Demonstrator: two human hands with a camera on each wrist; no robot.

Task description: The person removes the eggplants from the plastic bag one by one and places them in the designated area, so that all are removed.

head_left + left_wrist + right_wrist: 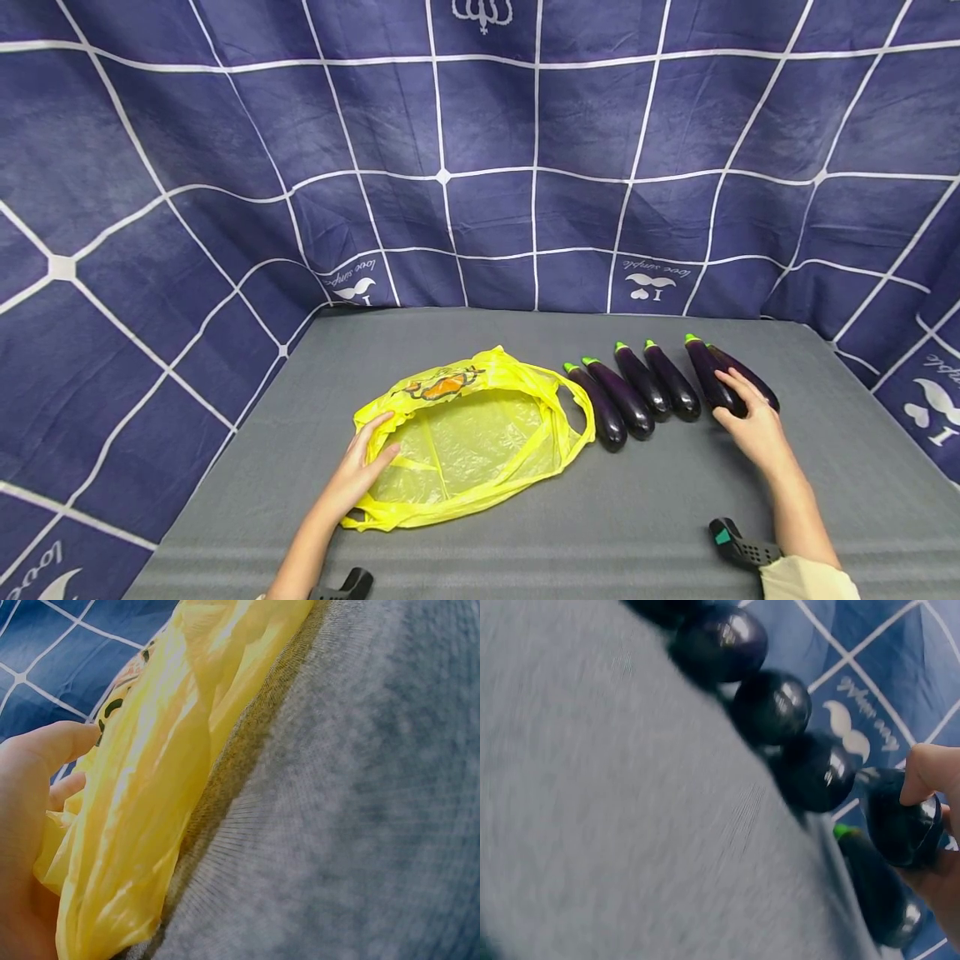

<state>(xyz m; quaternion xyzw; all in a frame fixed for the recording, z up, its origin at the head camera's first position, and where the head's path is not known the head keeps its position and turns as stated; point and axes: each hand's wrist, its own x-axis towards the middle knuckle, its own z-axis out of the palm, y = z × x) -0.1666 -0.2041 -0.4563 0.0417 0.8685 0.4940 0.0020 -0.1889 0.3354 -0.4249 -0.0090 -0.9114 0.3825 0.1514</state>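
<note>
A yellow plastic bag (465, 442) lies on the grey surface with its mouth spread toward me and an orange-and-black print on its far side. At its left rim is my left hand (360, 475), thumb and fingers curved about the thin plastic; the left wrist view shows the bag (150, 795) bunched beside the fingers. On the right, my right hand (753, 425) grips a dark purple eggplant (708, 371) near its thick end. Another eggplant (761, 387) lies just behind it, partly covered by the hand. In the right wrist view the gripped eggplant (900, 825) sits between thumb and fingers.
Several more eggplants lie side by side between the bag and my right hand, green stem ends pointing away; the leftmost eggplant (600, 412) is beside the bag's handle. A blue curtain (487, 208) with white lines hangs behind and along both sides of the grey tabletop (600, 517).
</note>
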